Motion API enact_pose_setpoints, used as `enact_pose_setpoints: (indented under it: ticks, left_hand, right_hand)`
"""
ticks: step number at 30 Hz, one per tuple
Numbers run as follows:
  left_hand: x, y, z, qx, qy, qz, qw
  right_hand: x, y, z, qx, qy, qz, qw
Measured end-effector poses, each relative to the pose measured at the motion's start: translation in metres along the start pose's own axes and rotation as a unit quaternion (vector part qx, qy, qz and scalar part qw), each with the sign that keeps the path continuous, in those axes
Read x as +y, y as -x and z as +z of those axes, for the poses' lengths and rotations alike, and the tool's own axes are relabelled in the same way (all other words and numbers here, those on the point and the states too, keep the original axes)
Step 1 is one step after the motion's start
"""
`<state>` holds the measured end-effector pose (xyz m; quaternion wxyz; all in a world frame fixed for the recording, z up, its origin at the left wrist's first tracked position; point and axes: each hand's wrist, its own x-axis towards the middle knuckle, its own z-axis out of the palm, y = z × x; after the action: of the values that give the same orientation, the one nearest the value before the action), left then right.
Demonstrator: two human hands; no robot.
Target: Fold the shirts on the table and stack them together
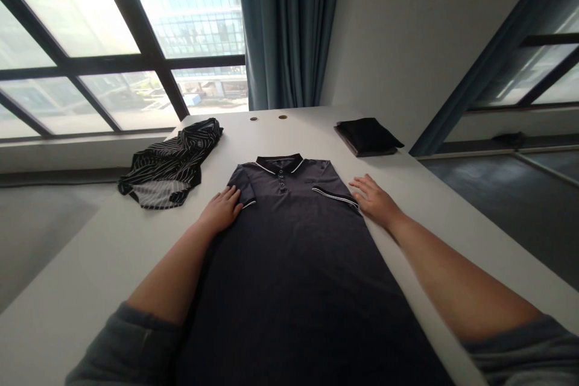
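A dark grey polo shirt [289,253] lies spread front side up, its black collar with white trim pointing away from me. Both short sleeves are turned inward over the body, showing white-striped cuffs. My left hand [222,210] rests flat on the left sleeve and side edge, fingers stretched out. At the right sleeve's outer edge is my right hand [374,200], fingers spread, touching or just beside the fabric. Neither hand grips anything that I can see. The shirt's lower end runs out of view at the bottom.
The white table [452,235] carries a crumpled black-and-white patterned garment [176,160] at the back left. Folded dark garments [367,136] are stacked at the back right. Two round cable holes sit near the far edge, before a blue curtain [289,30] and windows.
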<state>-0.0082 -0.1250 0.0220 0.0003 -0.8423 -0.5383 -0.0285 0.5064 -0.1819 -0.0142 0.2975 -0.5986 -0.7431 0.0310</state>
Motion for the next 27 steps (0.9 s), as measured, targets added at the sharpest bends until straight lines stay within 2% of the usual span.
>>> enact_pose_setpoints:
  ticks: [4,8,13,16,21,27]
  left_hand:
    - [-0.001,-0.002,0.009,-0.029,-0.016,-0.009,0.999]
    - [0.001,-0.001,0.011,-0.023,-0.025,-0.018,0.999]
    - [0.010,-0.003,0.010,-0.035,-0.038,-0.066,0.996]
    - [0.017,-0.014,0.007,-0.056,-0.052,-0.100,0.992]
    - [0.027,-0.055,0.001,-0.061,-0.061,-0.091,0.992]
    - [0.021,-0.104,0.007,-0.082,-0.026,-0.151,0.985]
  right_hand:
    - [-0.016,0.000,0.001,-0.108,0.007,-0.065,0.992]
    - [-0.025,-0.002,0.005,-0.182,0.041,-0.070,0.980]
    - [-0.025,-0.004,0.006,-0.193,0.053,-0.063,0.978]
    - [-0.025,-0.004,0.006,-0.191,0.050,-0.064,0.978]
    - [-0.027,-0.003,0.006,-0.186,0.038,-0.060,0.980]
    - [-0.031,-0.004,0.006,-0.187,0.024,-0.053,0.981]
